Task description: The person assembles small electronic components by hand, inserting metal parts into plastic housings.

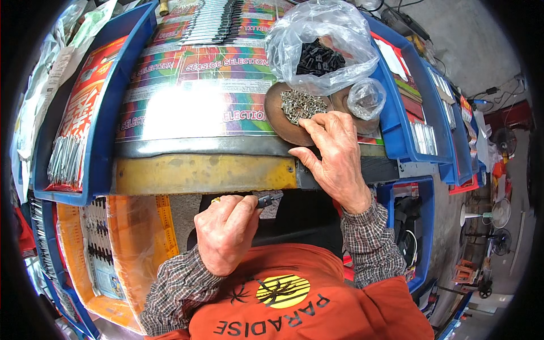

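Left hand (226,231) closed round a small dark piece (264,202), one end poking out past the fingers, held low in front of the table's yellow edge (207,174). Right hand (333,154) at the small metal pins (303,105), fingertips at the near side of the heap, thumb spread away from them; can't tell from here if a pin is caught under the fingers. Pins sit piled in a brown dish (277,133) on the table. Clear bag (323,25) of black parts (320,59) just behind, smaller clear bag (366,99) to the right. Row of dark and silver sticks (211,24) at the table's far side. Blue trays either side: left one (102,127), right one (391,122).
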Tool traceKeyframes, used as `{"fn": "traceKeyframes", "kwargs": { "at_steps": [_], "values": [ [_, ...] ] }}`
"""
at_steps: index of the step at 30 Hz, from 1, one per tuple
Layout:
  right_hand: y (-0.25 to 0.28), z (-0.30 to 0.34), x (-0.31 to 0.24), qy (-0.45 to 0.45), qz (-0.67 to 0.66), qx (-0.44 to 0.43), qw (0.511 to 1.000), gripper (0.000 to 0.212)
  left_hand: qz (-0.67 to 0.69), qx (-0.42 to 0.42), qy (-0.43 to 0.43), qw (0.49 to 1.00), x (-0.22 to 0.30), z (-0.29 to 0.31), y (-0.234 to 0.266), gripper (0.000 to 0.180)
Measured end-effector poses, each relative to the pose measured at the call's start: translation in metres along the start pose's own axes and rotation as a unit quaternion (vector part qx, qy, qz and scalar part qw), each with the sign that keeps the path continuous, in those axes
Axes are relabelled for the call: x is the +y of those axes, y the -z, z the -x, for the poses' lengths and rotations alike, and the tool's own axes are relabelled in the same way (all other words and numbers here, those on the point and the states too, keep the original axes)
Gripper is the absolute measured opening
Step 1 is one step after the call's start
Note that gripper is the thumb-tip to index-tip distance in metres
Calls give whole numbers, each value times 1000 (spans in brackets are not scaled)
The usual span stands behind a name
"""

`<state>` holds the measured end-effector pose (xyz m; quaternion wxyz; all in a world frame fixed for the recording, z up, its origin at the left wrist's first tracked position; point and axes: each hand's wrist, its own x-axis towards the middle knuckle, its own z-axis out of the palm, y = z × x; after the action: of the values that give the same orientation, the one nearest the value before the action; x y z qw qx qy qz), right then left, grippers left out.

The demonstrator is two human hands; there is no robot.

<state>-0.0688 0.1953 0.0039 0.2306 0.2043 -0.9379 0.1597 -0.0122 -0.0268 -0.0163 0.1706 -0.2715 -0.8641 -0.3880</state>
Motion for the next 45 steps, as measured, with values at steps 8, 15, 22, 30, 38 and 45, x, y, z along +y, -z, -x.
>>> {"fn": "traceKeyframes", "kwargs": {
  "at_steps": [8,15,22,30,38,45],
  "values": [
    [1,-1,-1,-2,6,3,1000,41,17,-5,8,1000,-1,2,-1,24],
    [0,-3,3,5,-37,11,999,30,25,-13,14,999,0,1,1,22],
    [1,2,-4,-1,-95,60,994,13,52,-47,43,997,4,0,7,24],
    [15,30,-42,-12,-276,40,960,16,71,-48,57,995,9,0,8,18],
    [8,50,-54,-3,-320,41,947,18,72,-59,48,994,21,-3,7,23],
    [7,55,-57,-2,-313,49,948,19,63,-54,32,996,22,0,4,25]
  ]
}}
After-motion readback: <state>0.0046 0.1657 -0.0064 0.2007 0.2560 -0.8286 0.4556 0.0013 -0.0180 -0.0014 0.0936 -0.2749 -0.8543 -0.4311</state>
